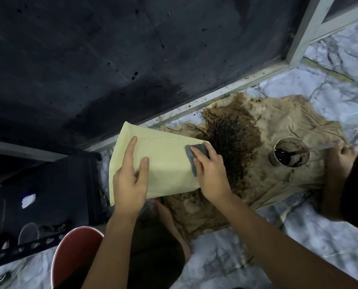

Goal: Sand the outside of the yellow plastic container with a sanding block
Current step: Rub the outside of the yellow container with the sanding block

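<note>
A pale yellow plastic container (165, 163) lies tilted on its side above a stained cloth, its wide open rim toward the left. My left hand (130, 182) grips its near left part, with the fingers spread flat on the upper wall. My right hand (210, 176) presses a grey sanding block (196, 155) against the container's narrow right end. Small dark specks dot the container's far edge.
A beige cloth (278, 167) soiled with dark grit covers the marble floor (236, 257). A tin of dark liquid with a spoon (289, 152) stands on it at right, next to my knee and foot. A dark rack (38, 195) and a red stool (73, 253) are at left.
</note>
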